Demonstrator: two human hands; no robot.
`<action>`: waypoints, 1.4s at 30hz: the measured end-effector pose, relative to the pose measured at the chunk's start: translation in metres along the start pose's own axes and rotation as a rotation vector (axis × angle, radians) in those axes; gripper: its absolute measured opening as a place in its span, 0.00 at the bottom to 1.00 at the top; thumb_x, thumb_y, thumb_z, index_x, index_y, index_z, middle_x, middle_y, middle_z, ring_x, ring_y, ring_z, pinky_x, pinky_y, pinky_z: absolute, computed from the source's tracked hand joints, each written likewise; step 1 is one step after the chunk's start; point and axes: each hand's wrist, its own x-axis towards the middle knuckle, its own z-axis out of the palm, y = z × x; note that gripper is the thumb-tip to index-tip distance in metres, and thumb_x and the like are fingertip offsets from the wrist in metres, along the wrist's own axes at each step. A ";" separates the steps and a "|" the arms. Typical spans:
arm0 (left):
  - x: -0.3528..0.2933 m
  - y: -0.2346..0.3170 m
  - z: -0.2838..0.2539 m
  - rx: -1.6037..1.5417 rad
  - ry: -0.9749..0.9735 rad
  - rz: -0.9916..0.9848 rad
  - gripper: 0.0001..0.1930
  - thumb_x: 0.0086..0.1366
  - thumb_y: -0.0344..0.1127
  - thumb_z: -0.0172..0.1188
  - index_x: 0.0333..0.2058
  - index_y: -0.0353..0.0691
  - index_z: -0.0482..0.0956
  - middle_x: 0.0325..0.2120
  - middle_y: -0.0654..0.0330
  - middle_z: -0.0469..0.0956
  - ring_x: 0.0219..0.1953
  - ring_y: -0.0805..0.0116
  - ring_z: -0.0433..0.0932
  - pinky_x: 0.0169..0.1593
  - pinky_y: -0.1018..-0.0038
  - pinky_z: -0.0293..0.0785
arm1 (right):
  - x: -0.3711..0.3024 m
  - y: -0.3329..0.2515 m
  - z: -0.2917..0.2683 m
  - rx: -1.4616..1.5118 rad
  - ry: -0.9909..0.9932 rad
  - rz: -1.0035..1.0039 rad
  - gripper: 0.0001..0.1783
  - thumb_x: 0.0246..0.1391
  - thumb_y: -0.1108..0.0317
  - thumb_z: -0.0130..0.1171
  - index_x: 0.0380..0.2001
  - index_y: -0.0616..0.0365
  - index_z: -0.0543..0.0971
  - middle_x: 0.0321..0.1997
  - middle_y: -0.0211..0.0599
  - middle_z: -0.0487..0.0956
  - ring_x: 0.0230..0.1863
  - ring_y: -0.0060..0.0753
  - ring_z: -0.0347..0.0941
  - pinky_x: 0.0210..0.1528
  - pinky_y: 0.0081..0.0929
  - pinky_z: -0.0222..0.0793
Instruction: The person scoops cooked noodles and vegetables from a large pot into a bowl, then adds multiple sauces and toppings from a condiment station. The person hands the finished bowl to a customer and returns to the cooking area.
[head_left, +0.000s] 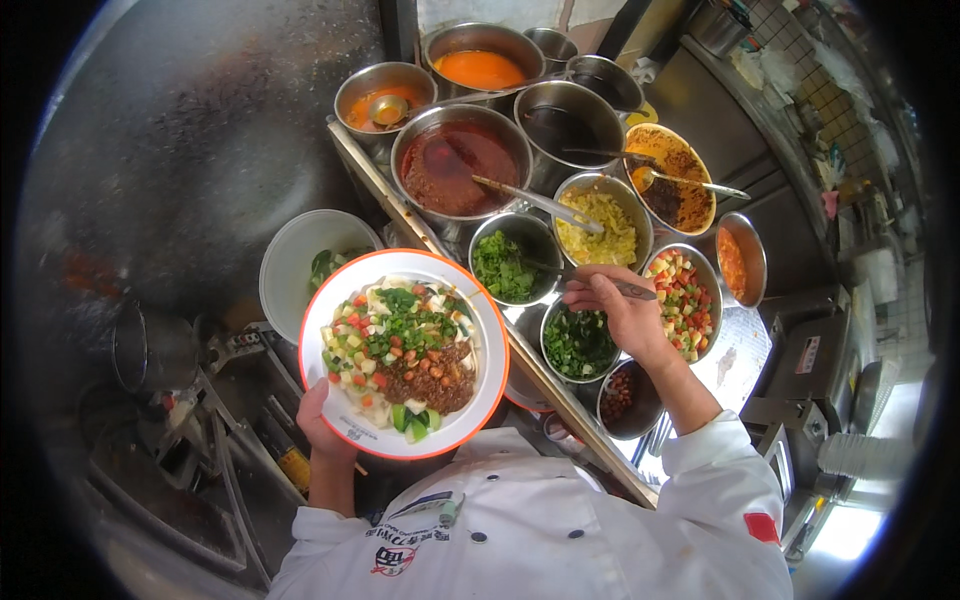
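So I've got the orange-rimmed bowl (404,352) sitting on my left hand (322,420), fingers wrapped under its lower left edge and snug against the rim. It's loaded: diced veg, chopped greens, a pile of brown minced meat, a few green chunks at the near edge. It hangs out over the dark cooking area, just left of the steel rail (470,290) that fronts the topping station.

My right hand (625,312) is over the small steel tubs, fingers pinched shut on a metal spoon handle (628,290). The spoon end reaches toward the tub of chopped herbs (508,264), though honestly I can't tell whether the tip is in the greens or just above them. Right under my wrist is the tub of dark chopped greens (578,342), and just beside my knuckles is the tub of mixed diced veg (686,298).

Further back: the big pot of red chilli sauce (460,165) with a ladle in it, shredded yellow pickle (600,230), and an orange sauce pot (480,68). A white bowl (300,262) sits just behind my loaded one.
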 end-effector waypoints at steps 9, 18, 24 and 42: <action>-0.006 -0.003 0.011 0.000 0.008 0.041 0.31 0.59 0.44 0.41 0.58 0.29 0.56 0.55 0.46 0.64 0.56 0.53 0.66 0.60 0.62 0.60 | -0.015 0.000 -0.010 0.079 0.094 0.005 0.18 0.62 0.66 0.47 0.46 0.72 0.70 0.41 0.54 0.76 0.40 0.42 0.77 0.43 0.33 0.77; -0.013 -0.004 0.023 -0.026 0.029 0.033 0.32 0.59 0.44 0.41 0.59 0.30 0.55 0.55 0.45 0.63 0.56 0.52 0.65 0.60 0.60 0.59 | -0.029 -0.007 -0.008 0.118 0.102 -0.079 0.20 0.62 0.65 0.46 0.47 0.73 0.68 0.41 0.55 0.76 0.40 0.42 0.77 0.43 0.33 0.77; -0.019 -0.004 0.029 -0.094 0.056 0.005 0.30 0.59 0.41 0.41 0.59 0.31 0.55 0.55 0.45 0.63 0.56 0.52 0.66 0.60 0.59 0.60 | -0.036 -0.018 -0.005 0.244 0.178 -0.038 0.18 0.62 0.66 0.44 0.46 0.72 0.67 0.38 0.57 0.76 0.37 0.44 0.78 0.39 0.33 0.76; -0.030 -0.002 0.066 -0.183 0.045 0.076 0.28 0.62 0.41 0.42 0.58 0.32 0.57 0.55 0.48 0.65 0.55 0.55 0.67 0.59 0.61 0.61 | -0.123 -0.067 0.058 -0.625 -0.446 -0.923 0.16 0.40 0.84 0.52 0.37 0.75 0.75 0.34 0.57 0.78 0.32 0.47 0.79 0.33 0.32 0.78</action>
